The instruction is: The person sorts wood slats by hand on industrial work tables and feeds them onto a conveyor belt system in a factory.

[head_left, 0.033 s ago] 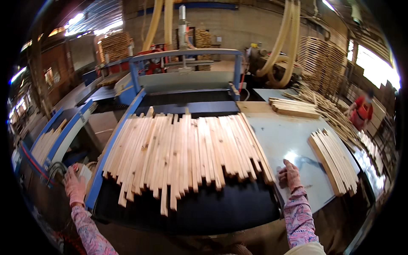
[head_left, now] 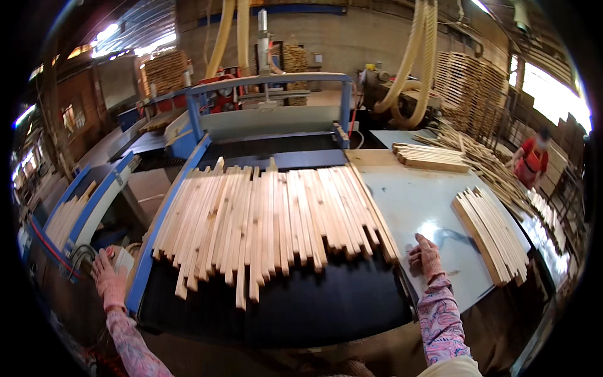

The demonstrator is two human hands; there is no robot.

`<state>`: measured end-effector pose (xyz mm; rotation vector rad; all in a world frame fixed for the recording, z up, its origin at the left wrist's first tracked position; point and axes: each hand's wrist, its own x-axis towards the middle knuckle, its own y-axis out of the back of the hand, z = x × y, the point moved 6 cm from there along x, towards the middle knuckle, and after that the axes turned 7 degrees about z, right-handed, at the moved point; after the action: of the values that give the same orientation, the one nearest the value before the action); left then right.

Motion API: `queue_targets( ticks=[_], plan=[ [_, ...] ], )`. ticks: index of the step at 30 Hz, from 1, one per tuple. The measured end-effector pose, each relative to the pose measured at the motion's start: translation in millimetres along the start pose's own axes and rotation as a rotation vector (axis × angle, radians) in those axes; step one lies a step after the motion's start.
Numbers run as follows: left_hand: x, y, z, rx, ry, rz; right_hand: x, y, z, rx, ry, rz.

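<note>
Many pale wooden strips [head_left: 264, 220] lie side by side, lengthwise, on a black conveyor belt [head_left: 314, 308] in front of me. Their near ends are uneven. My left hand [head_left: 110, 283], in a pinkish glove, is open beside a small control box [head_left: 124, 261] with a red button [head_left: 111, 252] at the belt's left side. Whether its fingers touch the box I cannot tell. Over the near left part of a grey metal table [head_left: 402, 195], my right hand [head_left: 427, 257] holds nothing, its gloved fingers loosely bent and apart.
Stacked strips [head_left: 493, 235] rest at the table's right, another bundle [head_left: 430, 157] at its far end. A blue frame [head_left: 270, 79] spans the belt. A second conveyor [head_left: 78, 201] stands left. A person in red [head_left: 532, 160] is beyond a strip pile [head_left: 480, 164].
The strips on the belt have shifted slightly away from me, baring more belt at the near end. My left hand has moved slightly off the red button; my right hand stays about where it was.
</note>
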<state>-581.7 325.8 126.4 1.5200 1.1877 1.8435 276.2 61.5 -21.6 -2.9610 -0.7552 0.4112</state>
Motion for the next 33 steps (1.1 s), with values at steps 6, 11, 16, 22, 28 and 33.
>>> queue_targets(
  ticks=[6,11,16,22,28,33],
  plan=[
    [-116,62,99,-0.721,-0.128,0.010,8,23,9,-0.008,0.017,0.024],
    [-238,126,190,-1.525,-0.358,-0.613,-1,16,1,0.010,0.002,0.010],
    [-319,146,241,-1.708,-0.638,-0.843,-3,5,3,-0.005,-0.016,0.000],
    [-346,179,282,-1.678,-0.826,-1.011,2,20,4,0.011,-0.053,-0.022],
    [-380,198,344,-1.605,-0.955,-0.957,14,35,-10,-0.430,0.101,-0.420],
    [-425,215,400,-1.488,-0.856,-1.032,35,96,-123,-1.298,0.525,-0.206]
  ],
)
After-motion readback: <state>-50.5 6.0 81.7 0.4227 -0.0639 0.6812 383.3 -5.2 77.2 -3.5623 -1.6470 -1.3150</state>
